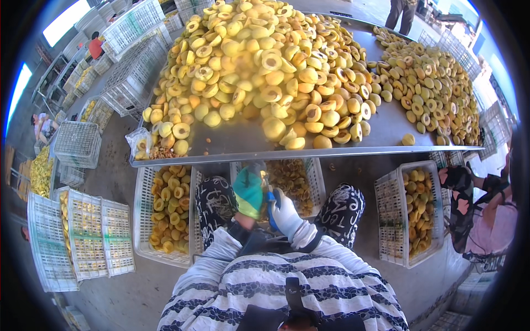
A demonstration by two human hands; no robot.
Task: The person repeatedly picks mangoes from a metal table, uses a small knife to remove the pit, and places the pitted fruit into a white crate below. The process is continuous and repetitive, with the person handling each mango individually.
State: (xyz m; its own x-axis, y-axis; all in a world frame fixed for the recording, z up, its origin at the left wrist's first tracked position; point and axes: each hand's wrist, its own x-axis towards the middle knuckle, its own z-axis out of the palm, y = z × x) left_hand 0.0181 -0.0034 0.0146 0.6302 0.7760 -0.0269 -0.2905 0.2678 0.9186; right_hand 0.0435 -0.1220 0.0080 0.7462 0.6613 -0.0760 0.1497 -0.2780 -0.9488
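Note:
My left hand [248, 192], in a green and yellow-green glove, is raised over the crate between my knees, close to my right hand. A small yellow piece of fruit shows at its fingertips, partly hidden and blurred. My right hand [285, 213], in a white glove, is closed around a blue-handled tool [271, 209] whose working end is hidden near the left hand. Below both hands, a white plastic crate [318, 182] holds brownish fruit pieces [292, 180]. Just beyond, halved yellow stone fruit [271, 62], some with pits showing, lies heaped on a metal table [232, 138].
The table's raised metal rim [306, 154] runs in front of my knees. A crate of fruit halves [172, 207] stands at my left, another [418, 215] at my right. Stacked crates [87, 233] stand farther left. A seated person [484, 223] is at the far right.

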